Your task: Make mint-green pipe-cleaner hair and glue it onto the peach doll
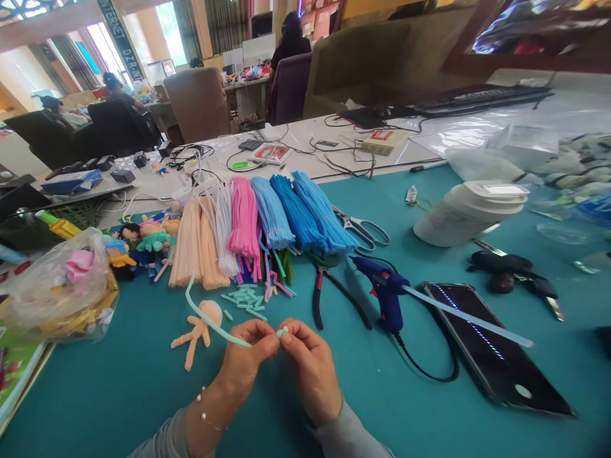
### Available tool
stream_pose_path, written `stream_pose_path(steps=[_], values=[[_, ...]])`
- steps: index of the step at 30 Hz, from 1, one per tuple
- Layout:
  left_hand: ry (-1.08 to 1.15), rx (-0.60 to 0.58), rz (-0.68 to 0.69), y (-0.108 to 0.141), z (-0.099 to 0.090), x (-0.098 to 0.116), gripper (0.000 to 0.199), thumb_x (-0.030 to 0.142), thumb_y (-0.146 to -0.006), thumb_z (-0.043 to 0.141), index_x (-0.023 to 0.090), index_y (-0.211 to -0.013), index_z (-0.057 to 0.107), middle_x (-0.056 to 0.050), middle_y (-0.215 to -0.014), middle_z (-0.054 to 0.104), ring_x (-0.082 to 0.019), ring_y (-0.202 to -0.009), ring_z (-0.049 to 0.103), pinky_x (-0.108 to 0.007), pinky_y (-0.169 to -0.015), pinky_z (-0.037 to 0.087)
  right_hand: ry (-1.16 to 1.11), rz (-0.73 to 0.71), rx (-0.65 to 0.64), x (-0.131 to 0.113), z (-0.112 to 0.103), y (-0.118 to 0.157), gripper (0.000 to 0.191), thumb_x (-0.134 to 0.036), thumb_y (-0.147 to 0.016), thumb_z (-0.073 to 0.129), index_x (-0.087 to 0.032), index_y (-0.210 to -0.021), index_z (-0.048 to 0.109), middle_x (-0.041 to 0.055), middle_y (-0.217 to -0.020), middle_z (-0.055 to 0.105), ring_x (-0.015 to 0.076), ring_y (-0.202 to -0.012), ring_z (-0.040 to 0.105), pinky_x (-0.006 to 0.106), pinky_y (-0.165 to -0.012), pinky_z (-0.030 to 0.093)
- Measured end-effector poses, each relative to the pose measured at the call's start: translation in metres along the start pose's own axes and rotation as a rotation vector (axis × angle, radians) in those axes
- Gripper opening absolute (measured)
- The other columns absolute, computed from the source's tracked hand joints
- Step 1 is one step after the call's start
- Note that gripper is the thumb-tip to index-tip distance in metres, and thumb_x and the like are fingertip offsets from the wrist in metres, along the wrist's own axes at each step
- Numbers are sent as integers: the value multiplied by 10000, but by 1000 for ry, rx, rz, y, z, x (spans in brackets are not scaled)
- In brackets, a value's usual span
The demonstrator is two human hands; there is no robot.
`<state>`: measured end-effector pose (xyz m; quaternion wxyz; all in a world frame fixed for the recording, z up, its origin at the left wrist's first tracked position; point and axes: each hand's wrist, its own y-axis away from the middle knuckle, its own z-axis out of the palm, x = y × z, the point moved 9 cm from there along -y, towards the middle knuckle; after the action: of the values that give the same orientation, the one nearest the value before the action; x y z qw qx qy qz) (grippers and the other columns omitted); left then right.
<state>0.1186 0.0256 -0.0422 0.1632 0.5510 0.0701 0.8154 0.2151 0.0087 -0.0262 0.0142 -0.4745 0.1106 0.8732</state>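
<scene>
Both hands meet low in the middle of the view, fingertips pinched together on a pale mint pipe cleaner (210, 321). Its long free end curves up and left out of my left hand (248, 353). Opposite, my right hand (305, 362) grips the small bent tip of it between thumb and forefinger. Just left of my hands lies a peach-coloured doll figure (198, 331) made of fuzzy stems, with a round head and thin limbs. Several short cut mint pieces (245, 298) are scattered behind my fingers.
Bundles of peach, white, pink and blue pipe cleaners (244, 219) stand behind. To the right are pliers (319, 299), scissors (365, 229), a blue glue gun (384, 292), a phone (496, 343) and a white cup (458, 213). A plastic bag (62, 286) sits left; people sit farther back.
</scene>
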Motion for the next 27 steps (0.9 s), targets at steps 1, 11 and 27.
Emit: stream_pose_path(steps=[1, 11, 27], values=[[7, 13, 1, 0, -1, 0, 252, 338, -568, 798, 163, -518, 623, 29, -472, 538, -98, -496, 447, -252, -534, 343, -5, 5, 4, 1, 0, 0, 292, -400, -647, 781, -190, -587, 587, -29, -561, 552, 132, -552, 503, 273, -587, 434], [97, 43, 5, 1, 0, 6, 283, 343, -542, 812, 162, -491, 600, 30, -463, 537, -99, -501, 463, -261, -560, 361, -52, 70, -34, 2, -1, -1, 290, -392, -603, 839, -185, -595, 635, -16, -576, 603, 151, -596, 556, 290, -630, 441], [191, -16, -162, 4, 7, -3, 302, 336, -496, 825, 168, -435, 581, 24, -398, 518, -95, -456, 430, -251, -516, 339, -41, 113, -211, -1, 3, -5, 282, -388, -585, 865, -187, -579, 667, -20, -581, 647, 122, -546, 574, 253, -576, 440]])
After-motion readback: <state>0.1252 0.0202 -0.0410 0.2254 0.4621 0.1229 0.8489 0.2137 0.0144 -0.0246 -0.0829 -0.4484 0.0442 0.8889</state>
